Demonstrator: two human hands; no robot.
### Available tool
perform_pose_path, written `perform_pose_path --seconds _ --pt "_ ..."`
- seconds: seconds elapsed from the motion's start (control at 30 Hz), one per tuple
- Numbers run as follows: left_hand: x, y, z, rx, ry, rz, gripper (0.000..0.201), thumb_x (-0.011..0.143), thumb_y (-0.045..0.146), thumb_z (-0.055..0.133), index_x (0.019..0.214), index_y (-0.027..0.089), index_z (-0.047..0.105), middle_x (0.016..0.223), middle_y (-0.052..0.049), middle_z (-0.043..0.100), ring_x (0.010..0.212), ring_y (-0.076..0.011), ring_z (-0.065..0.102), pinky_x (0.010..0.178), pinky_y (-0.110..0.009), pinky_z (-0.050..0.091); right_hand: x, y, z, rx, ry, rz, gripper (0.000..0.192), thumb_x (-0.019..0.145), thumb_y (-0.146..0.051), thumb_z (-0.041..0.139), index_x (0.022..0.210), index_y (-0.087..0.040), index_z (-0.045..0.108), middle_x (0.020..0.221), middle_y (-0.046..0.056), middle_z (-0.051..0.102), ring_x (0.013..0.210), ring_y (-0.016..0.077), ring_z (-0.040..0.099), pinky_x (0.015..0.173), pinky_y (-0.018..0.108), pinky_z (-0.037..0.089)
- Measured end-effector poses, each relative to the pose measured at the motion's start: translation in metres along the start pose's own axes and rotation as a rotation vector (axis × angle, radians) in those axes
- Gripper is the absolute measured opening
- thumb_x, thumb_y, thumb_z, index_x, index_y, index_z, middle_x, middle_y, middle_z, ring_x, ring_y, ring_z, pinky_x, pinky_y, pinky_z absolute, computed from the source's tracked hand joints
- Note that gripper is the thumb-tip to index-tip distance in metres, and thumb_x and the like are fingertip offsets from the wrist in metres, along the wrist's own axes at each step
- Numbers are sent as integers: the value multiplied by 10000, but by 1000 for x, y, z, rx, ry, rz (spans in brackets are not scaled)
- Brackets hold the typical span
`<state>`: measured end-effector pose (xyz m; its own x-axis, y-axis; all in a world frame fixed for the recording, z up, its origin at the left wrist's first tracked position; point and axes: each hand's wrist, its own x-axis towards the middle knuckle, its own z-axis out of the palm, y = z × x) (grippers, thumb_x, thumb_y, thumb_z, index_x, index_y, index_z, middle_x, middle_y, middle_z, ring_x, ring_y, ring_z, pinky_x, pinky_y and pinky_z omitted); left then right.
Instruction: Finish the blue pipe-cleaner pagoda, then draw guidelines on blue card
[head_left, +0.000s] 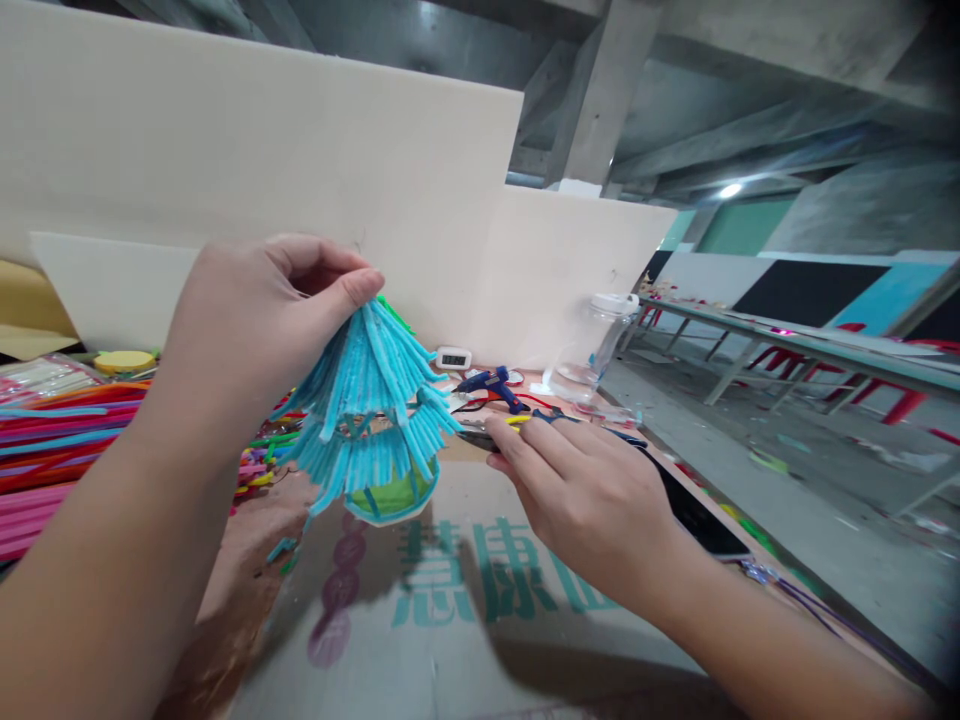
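Note:
My left hand [292, 310] pinches the top of a cone-shaped craft piece [375, 390] made of light-blue pipe cleaners in fringed layers. Its underside shows a round green base with a blue rim. To the right, my right hand [585, 490] is closed around pliers [478, 436], most of which its fingers hide. The dark jaws point left, close to the fringe's right edge; whether they touch it I cannot tell. Below both hands lies a printed cardboard sheet [420, 640].
Bundles of coloured pipe cleaners [60, 450] lie at the left. Behind the hands are a small digital clock [454, 358], a blue glue gun [495, 385] and a clear plastic jug [589, 345]. A dark phone-like slab [694, 510] rests at the right edge. White boards [300, 150] stand behind.

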<state>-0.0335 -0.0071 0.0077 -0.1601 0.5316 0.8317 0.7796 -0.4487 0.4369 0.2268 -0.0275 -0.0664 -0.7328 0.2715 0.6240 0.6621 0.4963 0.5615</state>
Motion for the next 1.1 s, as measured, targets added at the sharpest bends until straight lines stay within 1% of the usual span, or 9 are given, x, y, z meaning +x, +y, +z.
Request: perform_pose_path --seconds 0.17,0.33,0.6,0.77,0.97,1.1 --pt "0 0 -1 1 -4 -4 247 828 424 689 923 225 799 655 61 677 559 -70 521 525 -181 348 1 0 0 -5 7 0 267 949 -204 607 1179 -89 677 881 61 688 797 216 561 705 359 382" --pt "0 0 -1 1 -3 -15 254 825 426 688 918 217 800 641 59 668 554 -74 524 533 -183 357 0 -1 -1 -8 -2 18 279 956 -230 604 1192 -97 673 882 59 689 805 216 564 715 355 387" --pt "-1 0 -1 4 3 -5 269 823 438 687 929 218 800 669 51 694 569 -91 545 546 -191 375 1 -1 -1 -3 15 1 242 952 -193 595 1155 -96 682 850 50 691 758 205 546 677 355 374" --pt "0 -2 -2 -10 2 -8 260 828 425 684 932 216 798 682 46 700 573 -94 542 530 -195 354 3 -1 -3 32 47 27 275 997 -259 546 1184 -97 668 870 61 695 781 194 569 696 346 389" --pt "1 -2 1 -7 1 -17 249 817 415 689 913 213 799 655 53 686 558 -89 527 524 -194 338 1 1 -3 0 11 33 275 982 -257 572 1187 -103 669 903 67 700 799 206 566 709 345 381" --pt "-1 -1 1 6 -3 -10 253 826 424 690 917 214 798 665 53 691 568 -82 529 533 -190 340 1 1 0 6 2 16 255 958 -202 590 1175 -93 670 867 62 689 786 213 552 701 348 376"
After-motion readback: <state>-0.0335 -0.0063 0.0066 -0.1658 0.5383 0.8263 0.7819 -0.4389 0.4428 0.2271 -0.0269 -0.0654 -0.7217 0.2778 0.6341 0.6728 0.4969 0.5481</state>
